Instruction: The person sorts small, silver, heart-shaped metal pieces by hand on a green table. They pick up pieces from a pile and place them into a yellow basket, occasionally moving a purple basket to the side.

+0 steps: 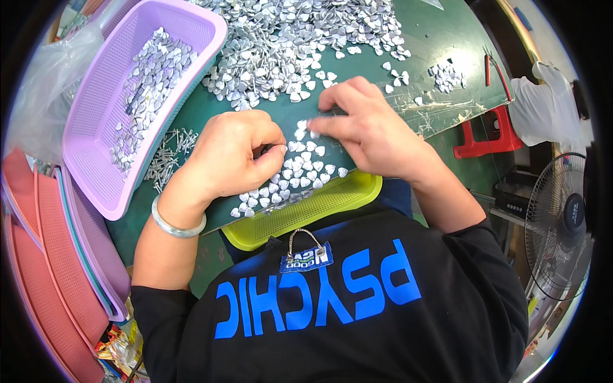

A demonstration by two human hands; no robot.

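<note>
The silver heart-shaped pieces [297,173] lie face up in a loose patch on the green counter [440,38] between my two hands and the near edge; I make it a few dozen, overlapping too much for an exact count. My left hand [233,153] is set down left of them, wrist bent inward, one pale bracelet [179,230] around it; its fingers are curled with thumb and forefinger brought close, and I cannot tell whether they pinch a piece. My right hand [373,124] reaches in from the other side, elbow out, its fingers spread with a gap between, the lower one blurred just beside the farthest pieces. One yellow-green basket [367,182] sits under the near edge. Beyond my hands I see one large heap [274,54] of hearts, uncountable, and one small cluster [447,75] to the right, near one red-handled tool [488,70]. At left stands one purple basket [86,121] part-filled with hearts, with many metal pins [167,159] beside it. Farther right: one red stool [507,131], one fan [575,212].
</note>
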